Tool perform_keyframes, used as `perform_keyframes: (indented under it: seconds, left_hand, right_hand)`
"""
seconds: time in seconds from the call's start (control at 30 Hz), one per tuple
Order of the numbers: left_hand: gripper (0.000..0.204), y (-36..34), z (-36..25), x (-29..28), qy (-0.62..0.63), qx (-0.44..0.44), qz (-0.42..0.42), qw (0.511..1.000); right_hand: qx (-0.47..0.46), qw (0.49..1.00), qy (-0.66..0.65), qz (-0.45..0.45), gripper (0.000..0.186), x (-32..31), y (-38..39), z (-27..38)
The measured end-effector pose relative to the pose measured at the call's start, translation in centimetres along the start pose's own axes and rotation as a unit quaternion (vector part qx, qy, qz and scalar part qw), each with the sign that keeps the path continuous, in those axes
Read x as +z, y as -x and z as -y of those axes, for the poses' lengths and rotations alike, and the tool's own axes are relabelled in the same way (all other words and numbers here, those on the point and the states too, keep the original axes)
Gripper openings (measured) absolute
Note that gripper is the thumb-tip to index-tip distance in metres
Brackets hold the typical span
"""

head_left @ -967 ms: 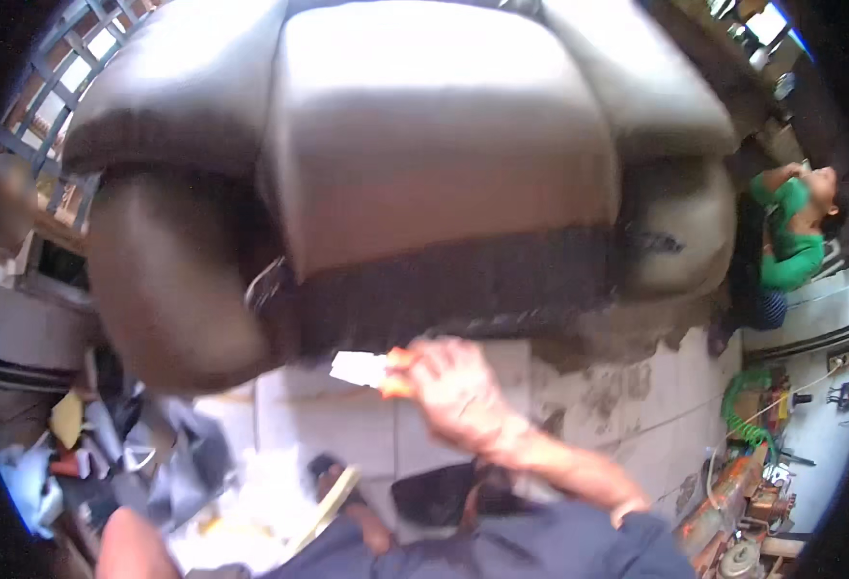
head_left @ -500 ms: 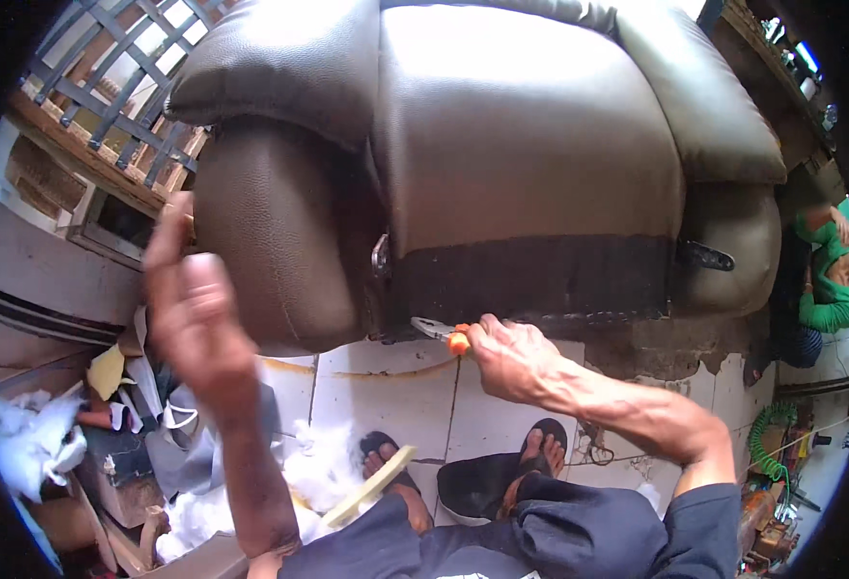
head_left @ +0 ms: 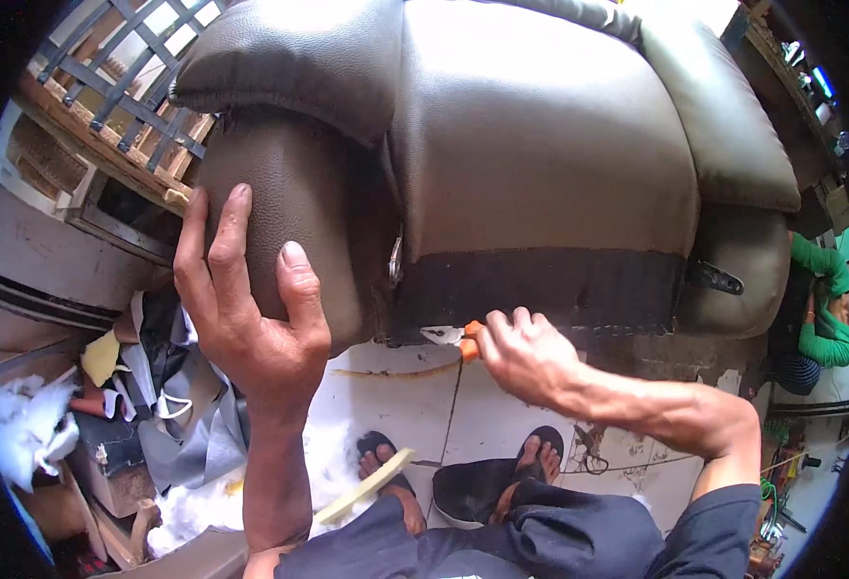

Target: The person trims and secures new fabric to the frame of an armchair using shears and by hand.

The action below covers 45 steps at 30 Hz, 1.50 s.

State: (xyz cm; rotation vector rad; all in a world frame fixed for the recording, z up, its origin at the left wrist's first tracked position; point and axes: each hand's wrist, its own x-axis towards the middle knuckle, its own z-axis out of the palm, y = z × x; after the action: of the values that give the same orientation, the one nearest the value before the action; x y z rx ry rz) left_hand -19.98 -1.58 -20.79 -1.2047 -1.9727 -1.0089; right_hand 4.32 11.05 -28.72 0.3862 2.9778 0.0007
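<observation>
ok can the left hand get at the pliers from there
Probably yes: the left hand looks empty and nothing seems to stand between it and the pliers, though the right hand holds them.

Hiding the grips of the orange-handled pliers mostly inside the right hand; not showing clearly any bite on the black strip. Covering part of the brown side cushion with the left hand. Cutting off the chair at the top edge. Losing part of a green-sleeved co-worker at the right rim. Leaving the clutter below too small for telling apart.
</observation>
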Motion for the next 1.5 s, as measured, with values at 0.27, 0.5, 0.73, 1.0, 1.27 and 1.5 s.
perform_keyframes:
  seconds: [0.27, 0.5, 0.73, 1.0, 1.27, 1.5]
  left_hand:
    - [0.052, -0.4, -0.2, 0.5, 0.020, 0.004, -0.013, 1.000]
    - [0.051, -0.2, 0.3, -0.4, 0.009, 0.009, -0.014, 1.000]
    - [0.050, 0.0, 0.1, 0.4, 0.013, 0.003, -0.012, 1.000]
    - [0.049, 0.2, 0.3, 0.4, 0.030, -0.009, -0.019, 0.999]
    - [0.045, 0.1, 0.0, -0.2, 0.026, -0.017, -0.007, 0.999]
    - [0.051, 0.3, 0.1, 0.4, 0.006, -0.006, -0.019, 1.000]
  right_hand:
    - [0.127, 0.859, -0.395, 0.302, 0.037, 13.9, 3.9, 5.2]
    - [0.091, 0.796, -0.561, 0.208, 0.027, 9.8, 6.0, 3.5]
    - [0.129, 0.869, -0.379, 0.291, 0.059, 0.7, 4.7, -3.6]
    - [0.157, 0.868, -0.326, 0.342, 0.064, -2.5, 2.5, -5.8]
    - [0.056, 0.946, -0.176, 0.265, 0.046, -3.1, 1.5, -5.2]
    - [-0.186, 0.982, 0.023, 0.040, 0.029, -0.1, 2.3, -8.7]
